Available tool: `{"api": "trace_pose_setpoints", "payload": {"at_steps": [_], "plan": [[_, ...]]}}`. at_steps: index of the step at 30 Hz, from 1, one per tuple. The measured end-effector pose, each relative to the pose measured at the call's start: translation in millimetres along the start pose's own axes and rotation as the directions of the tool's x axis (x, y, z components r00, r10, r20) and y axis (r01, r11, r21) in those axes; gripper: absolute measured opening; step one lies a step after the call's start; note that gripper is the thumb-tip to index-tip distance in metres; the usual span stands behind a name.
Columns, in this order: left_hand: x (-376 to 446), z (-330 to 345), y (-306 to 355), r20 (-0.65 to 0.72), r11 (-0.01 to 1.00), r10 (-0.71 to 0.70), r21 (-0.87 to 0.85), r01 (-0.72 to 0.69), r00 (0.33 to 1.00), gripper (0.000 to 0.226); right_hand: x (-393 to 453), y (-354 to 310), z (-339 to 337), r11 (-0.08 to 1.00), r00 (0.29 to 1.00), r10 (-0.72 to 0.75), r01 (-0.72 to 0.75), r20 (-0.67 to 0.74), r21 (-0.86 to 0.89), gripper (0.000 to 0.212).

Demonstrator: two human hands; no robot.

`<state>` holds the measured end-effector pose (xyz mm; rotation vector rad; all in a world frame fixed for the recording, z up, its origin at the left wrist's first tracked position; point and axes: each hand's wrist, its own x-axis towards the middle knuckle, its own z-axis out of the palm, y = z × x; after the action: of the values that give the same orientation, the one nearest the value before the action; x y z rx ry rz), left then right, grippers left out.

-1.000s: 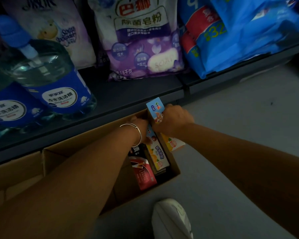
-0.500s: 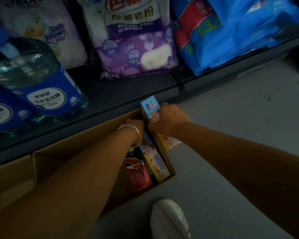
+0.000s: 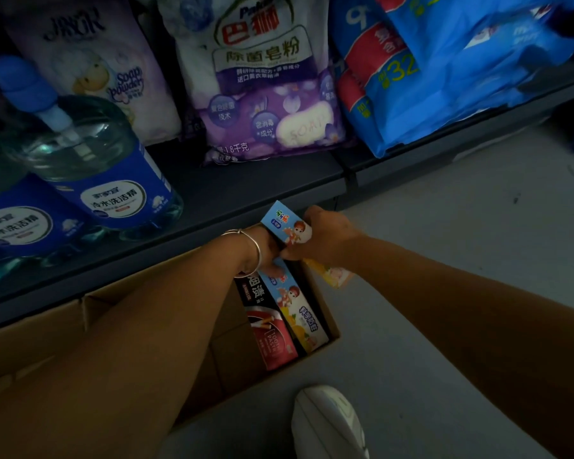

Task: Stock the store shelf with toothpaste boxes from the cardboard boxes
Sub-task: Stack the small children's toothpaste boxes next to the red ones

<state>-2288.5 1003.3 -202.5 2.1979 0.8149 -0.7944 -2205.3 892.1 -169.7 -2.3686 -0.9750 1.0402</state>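
Head view: blue children's toothpaste box [image 3: 285, 226] was gripped upright by right hand [image 3: 325, 238] over open cardboard box [image 3: 325, 313] on floor. Left hand [image 3: 265, 256] reached inside among packed boxes; its grasp could not be told. Shelf [image 3: 246, 193] behind held detergent.

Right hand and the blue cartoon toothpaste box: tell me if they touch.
Touching. The head view shows the right hand curled around the blue cartoon toothpaste box, which is raised above the cardboard box.

The right hand [image 3: 325, 238] has lifted its blue toothpaste box [image 3: 285, 225] slightly higher out of the cardboard box [image 3: 325, 313], while the left hand [image 3: 265, 256] now touches that box's lower edge
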Motion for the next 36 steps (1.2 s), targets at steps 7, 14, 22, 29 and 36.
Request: {"api": "trace_pose_setpoints", "payload": {"at_steps": [7, 14, 22, 29, 36], "plan": [[-30, -23, -6, -0.006, 0.994, -0.032, -0.109, 0.031, 0.999, 0.043, -16, -20, -15, 0.989, 0.997, -0.065, 0.070, -0.042, 0.128, 0.058], [-91, -65, 2, -0.096, 0.950, 0.018, -0.309, -0.047, 0.995, 0.044, -46, -67, -47, 0.965, 0.971, -0.213, 0.226, -0.110, 0.134, 0.044], [-174, -107, 18, -0.228, 0.929, 0.024, -0.355, -0.106, 0.973, 0.030, -99, -127, -96, 0.930, 0.929, -0.351, 0.332, -0.118, -0.156, 0.042], [-251, -139, 36, -0.363, 0.914, 0.047, -0.359, -0.186, 0.931, 0.022, -146, -165, -143, 0.900, 0.894, -0.410, 0.363, -0.181, -0.243, 0.039], [-306, -170, 47, -0.430, 0.883, 0.104, -0.376, -0.283, 0.897, 0.018, -174, -193, -183, 0.858, 0.822, -0.497, 0.419, -0.277, -0.298, 0.039]]}}
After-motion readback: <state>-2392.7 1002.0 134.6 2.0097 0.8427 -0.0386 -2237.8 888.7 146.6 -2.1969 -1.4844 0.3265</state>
